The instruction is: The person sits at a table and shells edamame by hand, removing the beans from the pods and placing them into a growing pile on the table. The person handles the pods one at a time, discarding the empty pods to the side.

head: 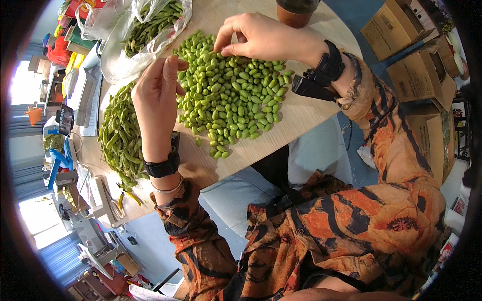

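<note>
A broad heap of shelled green beans (233, 98) lies on the light wood-grain table (301, 109). At its far edge, my right hand (260, 37) lowers thumb and index fingertip to the beans; whether a bean is between them cannot be made out. My left hand (160, 88) hovers over the heap's left edge with fingers curled, their tips partly hidden. Left of that wrist is a pile of unshelled green pods (120, 131), partly covered by the forearm. Beyond it, a clear plastic bag (113, 56) holds more pods (154, 28).
A reddish-brown pot (293, 17) stands at the table's far edge. Yellow-handled pliers (128, 197) and a white power strip (99, 201) lie at the left. Cardboard boxes (418, 81) are on the blue floor at right. A phone (66, 118) is mounted on the left.
</note>
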Demonstrator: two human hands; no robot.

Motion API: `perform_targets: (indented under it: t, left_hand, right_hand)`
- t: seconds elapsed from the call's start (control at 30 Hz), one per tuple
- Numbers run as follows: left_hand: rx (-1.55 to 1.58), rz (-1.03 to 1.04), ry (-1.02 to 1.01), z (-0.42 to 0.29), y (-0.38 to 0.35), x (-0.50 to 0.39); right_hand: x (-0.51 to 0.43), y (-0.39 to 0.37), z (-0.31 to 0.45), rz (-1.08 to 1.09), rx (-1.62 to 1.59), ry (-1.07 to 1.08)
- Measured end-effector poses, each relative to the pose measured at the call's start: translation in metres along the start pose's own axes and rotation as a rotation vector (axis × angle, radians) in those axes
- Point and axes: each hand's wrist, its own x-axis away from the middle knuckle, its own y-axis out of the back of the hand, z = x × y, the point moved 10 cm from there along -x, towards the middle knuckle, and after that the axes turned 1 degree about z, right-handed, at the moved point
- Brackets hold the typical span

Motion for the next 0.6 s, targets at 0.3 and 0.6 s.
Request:
perform_targets:
  t: [0.3, 0.6]
  left_hand:
    - [0.019, 0.017, 0.017, 0.002, -0.006, 0.001]
    - [-0.109, 0.140, 0.013, -0.001, -0.020, 0.002]
  right_hand:
    - [0.000, -0.006, -0.002, 0.022, -0.002, -0.047]
    - [0.001, -0.001, 0.003, 0.001, -0.034, -0.014]
